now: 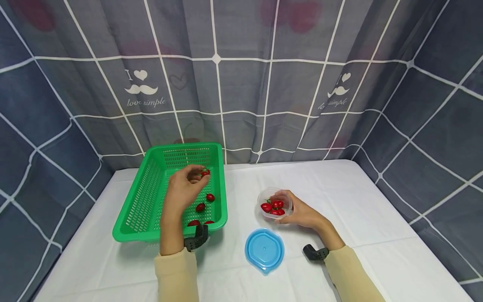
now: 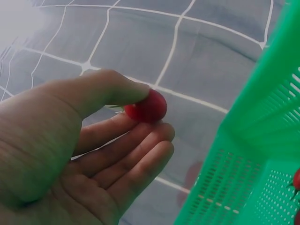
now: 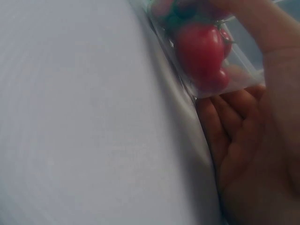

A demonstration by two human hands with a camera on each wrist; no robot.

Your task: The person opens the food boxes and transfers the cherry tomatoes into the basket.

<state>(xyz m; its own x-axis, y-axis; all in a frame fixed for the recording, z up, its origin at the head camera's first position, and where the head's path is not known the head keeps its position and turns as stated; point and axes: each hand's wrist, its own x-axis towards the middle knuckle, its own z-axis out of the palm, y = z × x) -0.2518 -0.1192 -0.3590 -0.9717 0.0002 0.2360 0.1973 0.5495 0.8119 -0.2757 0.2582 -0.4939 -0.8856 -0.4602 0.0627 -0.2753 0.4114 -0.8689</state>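
Note:
A cherry tomato (image 2: pixel 149 107) is pinched between the thumb and fingers of my left hand (image 1: pixel 185 187), which is over the green basket (image 1: pixel 130 197). Below and beside that hand, several more cherry tomatoes (image 1: pixel 200 207) lie on the basket's right side. My right hand (image 1: pixel 302 212) grips a small clear plastic container (image 1: pixel 263 195) from its right, thumb at the near side and fingers round the back. Inside the container sit several red cherry tomatoes (image 3: pixel 199 51), some with green stems. The forearm hides part of the basket's near end.
A blue lid (image 1: pixel 264 250) lies on the white-covered table (image 1: pixel 302 176), just in front of the container. Grey curtain (image 1: pixel 241 84) with white grid lines rises behind the table and along both sides. Each wrist wears a black band (image 1: pixel 316 253).

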